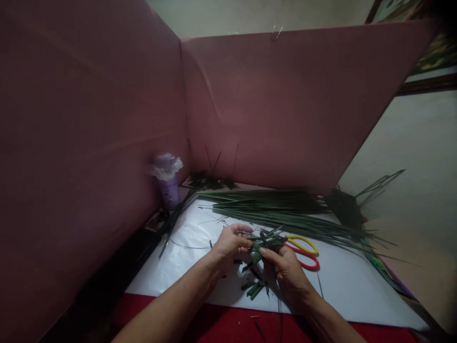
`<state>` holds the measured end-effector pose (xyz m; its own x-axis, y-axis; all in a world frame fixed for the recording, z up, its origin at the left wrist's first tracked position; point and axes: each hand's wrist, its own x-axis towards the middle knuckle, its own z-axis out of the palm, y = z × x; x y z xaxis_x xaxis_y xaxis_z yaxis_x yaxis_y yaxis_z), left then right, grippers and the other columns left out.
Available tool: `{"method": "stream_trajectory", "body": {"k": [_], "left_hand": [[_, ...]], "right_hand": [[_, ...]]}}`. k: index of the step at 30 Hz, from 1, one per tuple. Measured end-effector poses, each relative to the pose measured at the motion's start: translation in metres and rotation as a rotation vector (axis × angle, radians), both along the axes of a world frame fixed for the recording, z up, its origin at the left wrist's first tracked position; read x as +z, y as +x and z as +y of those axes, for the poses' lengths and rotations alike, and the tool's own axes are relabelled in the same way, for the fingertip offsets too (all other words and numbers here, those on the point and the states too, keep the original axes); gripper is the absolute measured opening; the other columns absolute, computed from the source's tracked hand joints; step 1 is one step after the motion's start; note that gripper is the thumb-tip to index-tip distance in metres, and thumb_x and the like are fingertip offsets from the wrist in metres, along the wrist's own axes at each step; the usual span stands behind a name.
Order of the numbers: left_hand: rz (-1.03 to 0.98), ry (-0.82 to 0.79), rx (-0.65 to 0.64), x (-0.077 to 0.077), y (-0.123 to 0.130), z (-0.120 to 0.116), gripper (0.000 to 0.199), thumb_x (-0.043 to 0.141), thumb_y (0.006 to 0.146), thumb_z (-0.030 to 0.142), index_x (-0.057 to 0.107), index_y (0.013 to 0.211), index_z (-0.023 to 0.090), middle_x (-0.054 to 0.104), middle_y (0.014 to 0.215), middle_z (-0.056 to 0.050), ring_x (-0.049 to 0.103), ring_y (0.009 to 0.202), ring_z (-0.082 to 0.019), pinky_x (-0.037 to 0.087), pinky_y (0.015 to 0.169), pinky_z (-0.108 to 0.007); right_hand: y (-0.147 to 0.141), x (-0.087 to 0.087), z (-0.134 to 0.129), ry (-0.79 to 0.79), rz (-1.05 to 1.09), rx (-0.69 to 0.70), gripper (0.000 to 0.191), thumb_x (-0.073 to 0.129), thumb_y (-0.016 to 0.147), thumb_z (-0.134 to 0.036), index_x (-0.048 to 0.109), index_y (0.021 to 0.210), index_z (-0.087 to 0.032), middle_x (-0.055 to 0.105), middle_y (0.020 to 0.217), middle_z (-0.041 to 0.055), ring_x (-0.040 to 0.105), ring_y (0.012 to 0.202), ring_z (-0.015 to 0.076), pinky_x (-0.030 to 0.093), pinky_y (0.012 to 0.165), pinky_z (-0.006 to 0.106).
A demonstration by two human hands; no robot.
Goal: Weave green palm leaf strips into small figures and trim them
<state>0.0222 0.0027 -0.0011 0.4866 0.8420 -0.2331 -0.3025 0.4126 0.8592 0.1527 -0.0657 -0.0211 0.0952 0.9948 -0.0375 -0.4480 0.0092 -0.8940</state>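
Between my two hands is a small piece of folded green leaf strips [267, 242], with several ends sticking out like a star. My left hand [230, 244] pinches its left side between thumb and fingers. The thumb of my right hand [287, 270] presses on its lower right, with the fingers partly hidden behind. Just beyond my right hand lie scissors [317, 261] with one yellow and one red handle loop; their blades are mostly covered. Short cut leaf pieces [254, 288] are scattered on the white sheet [193, 281] below my hands.
A pile of long green leaf strips [271, 202] stretches across the back of the white sheet. At the back left stands a purple cup [169, 190] with clear plastic around its top. Dark finished-looking leaf shapes [210, 181] lie near the corner. Pink panels [285, 105] enclose the back and left.
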Motion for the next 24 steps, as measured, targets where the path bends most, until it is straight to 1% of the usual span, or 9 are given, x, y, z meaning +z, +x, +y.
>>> {"method": "stream_trajectory", "body": {"k": [3, 7, 9, 12, 15, 19, 21, 24], "left_hand": [[-0.038, -0.030, -0.030, -0.002, -0.001, 0.001, 0.041, 0.062, 0.047, 0.001, 0.054, 0.086, 0.010, 0.061, 0.072, -0.005, 0.057, 0.056, -0.011, 0.041, 0.052, -0.021], [-0.055, -0.066, -0.068, -0.004, 0.000, 0.001, 0.042, 0.064, 0.048, 0.002, 0.053, 0.088, 0.011, 0.062, 0.072, -0.006, 0.056, 0.053, -0.010, 0.041, 0.050, -0.021], [-0.028, -0.046, -0.070, -0.005, 0.000, 0.000, 0.042, 0.064, 0.048, 0.004, 0.053, 0.088, 0.011, 0.061, 0.070, -0.004, 0.055, 0.050, -0.009, 0.040, 0.049, -0.021], [0.038, 0.026, -0.028, -0.007, 0.001, 0.001, 0.040, 0.065, 0.048, 0.005, 0.054, 0.086, 0.012, 0.058, 0.066, -0.001, 0.053, 0.047, -0.009, 0.039, 0.047, -0.021], [0.073, 0.098, 0.011, -0.011, 0.001, 0.003, 0.040, 0.064, 0.046, 0.004, 0.056, 0.084, 0.012, 0.055, 0.060, 0.003, 0.051, 0.046, -0.008, 0.037, 0.046, -0.021], [0.063, 0.138, 0.007, -0.015, 0.002, 0.006, 0.040, 0.063, 0.047, 0.004, 0.056, 0.085, 0.012, 0.055, 0.058, 0.004, 0.051, 0.046, -0.008, 0.037, 0.047, -0.020], [0.080, 0.150, -0.002, -0.014, 0.002, 0.006, 0.039, 0.064, 0.046, 0.005, 0.056, 0.084, 0.012, 0.055, 0.057, 0.004, 0.050, 0.045, -0.008, 0.036, 0.046, -0.020], [0.147, 0.187, -0.013, -0.011, 0.002, 0.005, 0.035, 0.067, 0.047, 0.011, 0.057, 0.080, 0.012, 0.054, 0.055, 0.004, 0.047, 0.043, -0.006, 0.033, 0.044, -0.020]], "right_hand": [[-0.001, 0.003, -0.001, -0.010, -0.005, 0.006, 0.021, 0.068, 0.071, -0.020, 0.065, 0.092, -0.017, 0.070, 0.091, 0.0057, 0.064, 0.082, 0.0215, 0.047, 0.074, 0.033], [-0.003, 0.007, -0.003, -0.059, -0.010, 0.000, 0.021, 0.070, 0.069, -0.021, 0.066, 0.089, -0.016, 0.070, 0.085, 0.0062, 0.064, 0.072, 0.0205, 0.048, 0.063, 0.031], [-0.004, 0.009, -0.003, -0.068, 0.006, 0.005, 0.023, 0.070, 0.068, -0.021, 0.066, 0.090, -0.015, 0.070, 0.082, 0.0064, 0.064, 0.068, 0.0197, 0.048, 0.059, 0.029], [-0.005, 0.009, -0.003, -0.064, 0.021, 0.024, 0.024, 0.068, 0.070, -0.019, 0.066, 0.094, -0.016, 0.070, 0.083, 0.0061, 0.062, 0.063, 0.0167, 0.046, 0.054, 0.026], [-0.005, 0.008, -0.003, -0.054, 0.034, 0.032, 0.022, 0.067, 0.072, -0.018, 0.066, 0.093, -0.016, 0.070, 0.083, 0.0052, 0.062, 0.065, 0.0163, 0.047, 0.056, 0.026], [-0.006, 0.008, -0.004, -0.057, 0.022, 0.015, 0.019, 0.068, 0.070, -0.019, 0.066, 0.089, -0.016, 0.070, 0.082, 0.0046, 0.063, 0.067, 0.0179, 0.047, 0.056, 0.027], [-0.005, 0.008, -0.004, -0.060, 0.021, 0.009, 0.020, 0.069, 0.069, -0.019, 0.065, 0.089, -0.016, 0.070, 0.083, 0.0050, 0.064, 0.069, 0.0188, 0.048, 0.057, 0.027], [-0.004, 0.007, -0.003, -0.066, 0.030, 0.013, 0.024, 0.070, 0.068, -0.020, 0.065, 0.091, -0.016, 0.071, 0.085, 0.0061, 0.065, 0.074, 0.0210, 0.049, 0.062, 0.030]]}}
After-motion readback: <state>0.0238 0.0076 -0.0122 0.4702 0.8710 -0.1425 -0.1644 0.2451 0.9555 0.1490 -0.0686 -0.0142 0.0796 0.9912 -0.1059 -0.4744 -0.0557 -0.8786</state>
